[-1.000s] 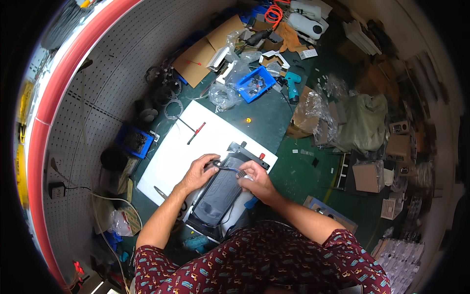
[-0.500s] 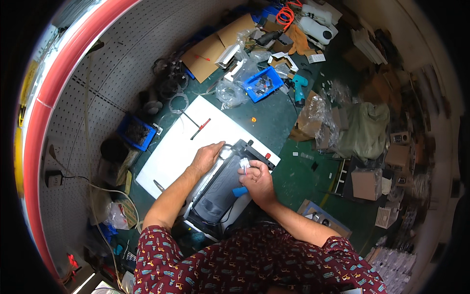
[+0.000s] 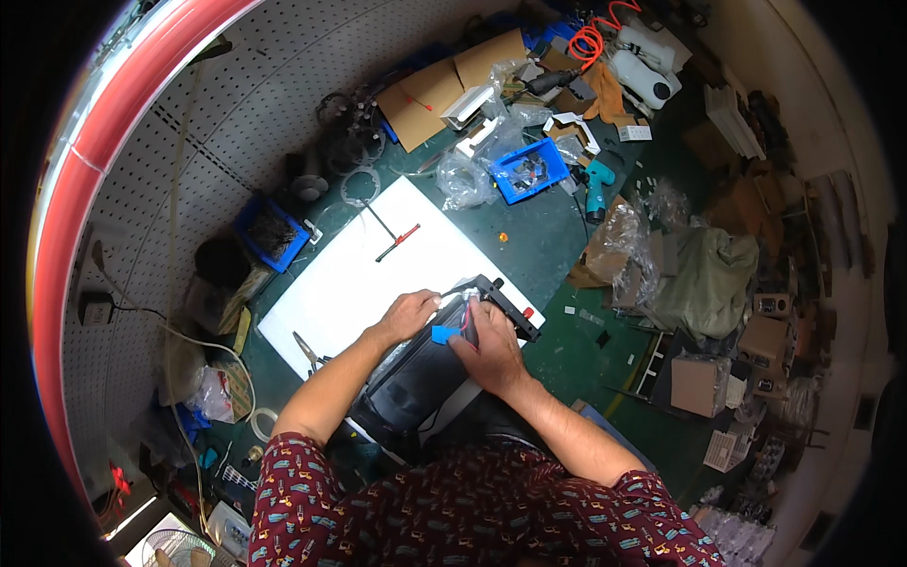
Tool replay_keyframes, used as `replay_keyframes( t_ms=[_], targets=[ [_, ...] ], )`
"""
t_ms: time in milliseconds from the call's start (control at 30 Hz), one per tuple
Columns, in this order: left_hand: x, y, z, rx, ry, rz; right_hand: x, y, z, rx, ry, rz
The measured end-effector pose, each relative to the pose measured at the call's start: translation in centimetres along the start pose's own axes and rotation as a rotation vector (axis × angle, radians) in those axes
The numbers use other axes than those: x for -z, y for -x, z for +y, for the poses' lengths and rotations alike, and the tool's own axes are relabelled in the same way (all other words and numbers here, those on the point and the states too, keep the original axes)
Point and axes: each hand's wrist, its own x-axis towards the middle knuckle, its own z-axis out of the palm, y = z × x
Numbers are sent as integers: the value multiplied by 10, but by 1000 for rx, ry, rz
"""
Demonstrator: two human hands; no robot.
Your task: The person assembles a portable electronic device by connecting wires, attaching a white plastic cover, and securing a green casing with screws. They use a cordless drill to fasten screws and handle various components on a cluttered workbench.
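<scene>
A long dark grey casing (image 3: 406, 383) with a black end bracket (image 3: 510, 307) lies slanted in front of me, partly over a white foam board (image 3: 331, 283). At its far left edge, my left hand (image 3: 413, 315) is closed, fingertips pressed together beside a pale strip; what they pinch is hidden. Over the casing's far end, my right hand (image 3: 493, 348) is closed around a small white connector (image 3: 470, 297), mostly covered by the fingers. By the right thumb, a blue tag (image 3: 445, 335) shows above the casing.
On the board lie a red-and-black T-handled tool (image 3: 399, 242) and pliers-like tool (image 3: 307, 351). Blue bins (image 3: 528, 171) (image 3: 271, 235), a teal power drill (image 3: 595, 189) and plastic bags stand on the green bench. Cartons (image 3: 699, 383) crowd the right side.
My right hand has turned and lowered the white connector toward the casing's far end; the blue tag has swung left. My left hand has shifted slightly right along the edge. The whole view has tilted.
</scene>
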Motion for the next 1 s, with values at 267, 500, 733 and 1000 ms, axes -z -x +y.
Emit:
replay_keyframes(
  t_ms=[267,500,733,1000],
  targets=[
    [13,0,22,52,35,-146,-7,0,2,15,134,-46],
    [21,12,8,130,26,-32,25,52,29,91,-345,239],
    [49,60,83,208,297,-92,-26,95,95,-268,-526,280],
    [18,58,118,74,358,-81,-37,72,94,-410,-1103,-64]
  ],
)
